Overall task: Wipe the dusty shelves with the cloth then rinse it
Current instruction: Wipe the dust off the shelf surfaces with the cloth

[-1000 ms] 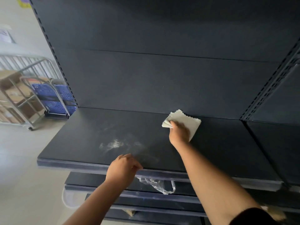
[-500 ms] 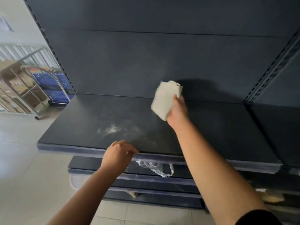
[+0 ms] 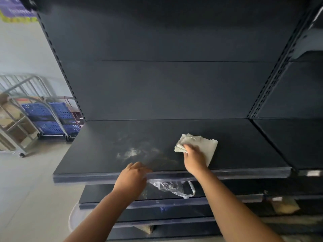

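Observation:
A dark metal shelf [image 3: 97, 149] fills the middle of the view, with a pale smear of dust [image 3: 131, 152] left of its centre. My right hand [image 3: 194, 158] presses a folded white cloth [image 3: 204, 145] flat on the shelf, just right of the dust. My left hand [image 3: 132, 180] rests on the shelf's front edge with its fingers curled over the lip. It holds nothing loose.
Lower dark shelves [image 3: 122, 206] step out below, with a clear plastic bag [image 3: 174, 187] lying on one. A metal trolley [image 3: 26, 109] with blue crates [image 3: 50, 117] stands on the tiled floor at the left. Another shelf bay [image 3: 293, 142] adjoins on the right.
My right hand lifted the cloth off the shelf half a second ago and has set it back down flat, nearer the front edge. The left hand stayed on the edge.

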